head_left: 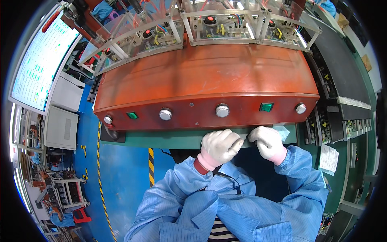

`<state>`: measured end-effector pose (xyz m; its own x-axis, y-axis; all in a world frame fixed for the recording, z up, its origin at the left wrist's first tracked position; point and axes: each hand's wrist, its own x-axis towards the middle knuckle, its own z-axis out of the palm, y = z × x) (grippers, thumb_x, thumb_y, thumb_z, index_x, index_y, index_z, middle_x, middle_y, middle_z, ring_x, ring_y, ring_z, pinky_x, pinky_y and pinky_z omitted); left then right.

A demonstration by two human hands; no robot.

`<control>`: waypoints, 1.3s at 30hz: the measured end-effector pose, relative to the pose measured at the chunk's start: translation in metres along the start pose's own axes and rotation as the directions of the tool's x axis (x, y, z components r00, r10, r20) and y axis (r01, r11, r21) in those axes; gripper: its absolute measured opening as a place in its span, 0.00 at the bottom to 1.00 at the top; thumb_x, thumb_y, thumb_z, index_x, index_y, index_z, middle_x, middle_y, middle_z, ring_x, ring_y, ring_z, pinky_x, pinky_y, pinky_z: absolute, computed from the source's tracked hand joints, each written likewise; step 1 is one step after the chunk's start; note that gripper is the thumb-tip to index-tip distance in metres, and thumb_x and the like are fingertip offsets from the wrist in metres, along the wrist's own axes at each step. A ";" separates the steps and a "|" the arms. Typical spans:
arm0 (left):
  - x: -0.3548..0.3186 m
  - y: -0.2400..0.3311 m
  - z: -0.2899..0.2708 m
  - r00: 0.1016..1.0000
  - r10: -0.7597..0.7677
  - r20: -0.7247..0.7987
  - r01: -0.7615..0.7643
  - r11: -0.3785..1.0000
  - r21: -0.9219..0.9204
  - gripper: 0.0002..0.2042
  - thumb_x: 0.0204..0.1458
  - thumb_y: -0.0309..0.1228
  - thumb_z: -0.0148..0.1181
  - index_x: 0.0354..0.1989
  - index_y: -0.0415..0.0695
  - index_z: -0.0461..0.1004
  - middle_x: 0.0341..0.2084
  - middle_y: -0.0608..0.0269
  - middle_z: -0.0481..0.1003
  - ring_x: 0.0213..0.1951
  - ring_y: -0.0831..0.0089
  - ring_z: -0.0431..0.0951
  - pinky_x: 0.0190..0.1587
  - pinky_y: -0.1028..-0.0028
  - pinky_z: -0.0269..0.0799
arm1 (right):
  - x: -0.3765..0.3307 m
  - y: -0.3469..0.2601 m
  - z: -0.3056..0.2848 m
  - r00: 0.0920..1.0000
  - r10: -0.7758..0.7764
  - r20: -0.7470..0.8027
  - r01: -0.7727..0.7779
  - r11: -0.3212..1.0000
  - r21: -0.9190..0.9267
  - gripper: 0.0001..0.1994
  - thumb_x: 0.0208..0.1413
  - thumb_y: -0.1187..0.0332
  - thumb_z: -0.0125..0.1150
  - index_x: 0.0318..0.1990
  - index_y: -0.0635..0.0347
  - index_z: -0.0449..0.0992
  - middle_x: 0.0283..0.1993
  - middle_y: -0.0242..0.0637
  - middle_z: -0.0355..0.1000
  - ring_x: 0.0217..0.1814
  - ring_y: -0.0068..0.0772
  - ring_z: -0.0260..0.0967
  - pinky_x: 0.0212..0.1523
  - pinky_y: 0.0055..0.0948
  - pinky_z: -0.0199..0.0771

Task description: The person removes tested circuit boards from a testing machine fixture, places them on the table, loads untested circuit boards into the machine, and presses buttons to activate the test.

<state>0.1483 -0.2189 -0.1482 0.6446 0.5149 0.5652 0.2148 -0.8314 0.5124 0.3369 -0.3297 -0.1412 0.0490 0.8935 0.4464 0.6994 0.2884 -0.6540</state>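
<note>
Both my hands wear white gloves and hover by the front edge of a green worktop (161, 139). My left hand (221, 147) is curled, its thumb lying toward the right; a reddish band with a black cord circles that wrist. Just beside it, a small gap apart, my right hand (267, 142) is bent with its fingers folded in. Whatever either hand might hold is hidden by the fingers. Directly beyond them stands a red-orange control box (201, 76) with round silver buttons (222, 110) and green rectangular switches (266, 107) on its front.
Clear-walled fixtures (225, 26) with red buttons and wires stand atop the box. A pale sheet (282, 132) lies by my right hand. A lit monitor (42, 60) hangs at left. Circuit boards (356, 128) line the right side, near a paper sheet (328, 159).
</note>
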 end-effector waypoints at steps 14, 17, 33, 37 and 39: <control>-0.001 0.000 -0.002 0.999 0.012 -0.033 -0.010 0.999 0.053 0.04 0.49 0.32 0.68 0.26 0.48 0.81 0.24 0.67 0.76 0.23 0.64 0.74 0.27 0.68 0.70 | 0.003 0.000 0.002 1.000 -0.024 -0.006 0.024 0.999 0.032 0.10 0.43 0.83 0.54 0.32 0.61 0.77 0.35 0.39 0.77 0.32 0.44 0.71 0.38 0.33 0.75; 0.001 0.002 0.001 0.999 0.018 -0.051 -0.013 0.996 0.090 0.04 0.50 0.33 0.67 0.26 0.49 0.80 0.24 0.68 0.75 0.23 0.63 0.74 0.27 0.67 0.70 | 0.003 -0.006 -0.002 0.998 -0.058 -0.016 0.059 0.997 0.056 0.09 0.43 0.84 0.53 0.31 0.63 0.77 0.34 0.39 0.77 0.31 0.43 0.70 0.37 0.32 0.74; -0.005 0.000 0.005 0.997 0.020 -0.077 -0.017 0.999 0.038 0.06 0.53 0.34 0.66 0.27 0.49 0.79 0.24 0.66 0.73 0.23 0.62 0.73 0.28 0.66 0.70 | 0.000 -0.002 0.001 0.999 -0.025 -0.021 0.027 0.998 0.056 0.11 0.40 0.85 0.51 0.30 0.63 0.77 0.34 0.40 0.77 0.30 0.40 0.69 0.36 0.30 0.73; -0.002 -0.002 0.001 0.997 0.029 -0.070 -0.025 0.998 0.053 0.06 0.53 0.34 0.66 0.27 0.49 0.79 0.24 0.66 0.73 0.24 0.61 0.73 0.29 0.65 0.69 | 0.003 -0.003 0.003 1.000 -0.005 -0.007 0.006 0.998 0.055 0.12 0.40 0.86 0.50 0.31 0.63 0.77 0.35 0.40 0.77 0.30 0.40 0.69 0.35 0.30 0.73; -0.005 0.001 0.000 0.998 0.008 -0.070 -0.006 0.999 0.035 0.06 0.53 0.34 0.66 0.27 0.49 0.79 0.24 0.66 0.73 0.24 0.61 0.73 0.29 0.65 0.69 | 0.000 -0.005 0.002 1.000 0.019 0.023 -0.020 0.999 0.045 0.12 0.40 0.86 0.50 0.31 0.63 0.77 0.36 0.41 0.77 0.30 0.40 0.69 0.35 0.30 0.73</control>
<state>0.1455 -0.2227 -0.1506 0.5933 0.5214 0.6132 0.2363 -0.8411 0.4865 0.3322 -0.3307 -0.1393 0.0455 0.9066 0.4196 0.6652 0.2858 -0.6898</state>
